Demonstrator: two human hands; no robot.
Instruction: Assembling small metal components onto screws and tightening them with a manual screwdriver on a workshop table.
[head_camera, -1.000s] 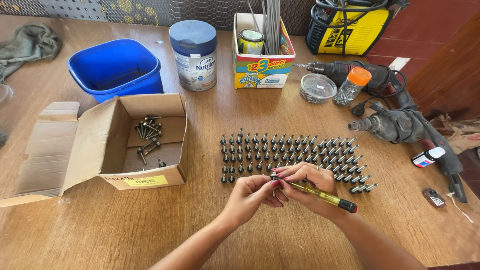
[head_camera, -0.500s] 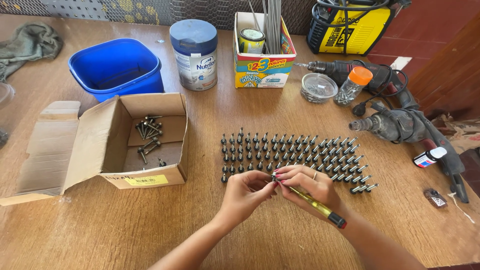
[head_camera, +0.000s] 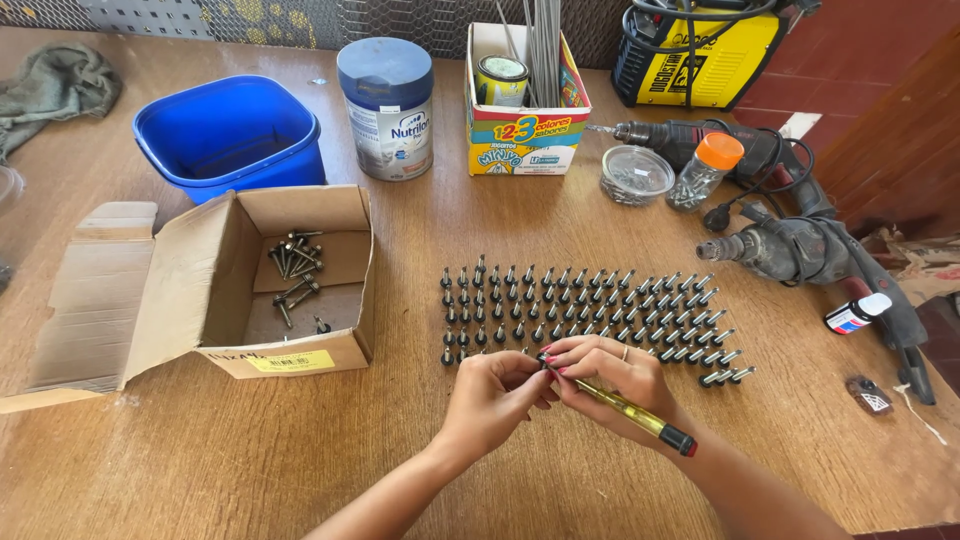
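Both hands meet on a screwdriver (head_camera: 632, 411)
Right hand (head_camera: 612, 385) grips it, tip toward left hand (head_camera: 492, 397), which pinches there; handle slants down-right

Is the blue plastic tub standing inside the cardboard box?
No, the blue tub stands on the table behind the cardboard box, which holds only loose screws.

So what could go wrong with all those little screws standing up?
The left hand and right hand work right at the front edge of the standing screws; a bump might topple several. The screwdriver in the right hand could slip and poke a finger.
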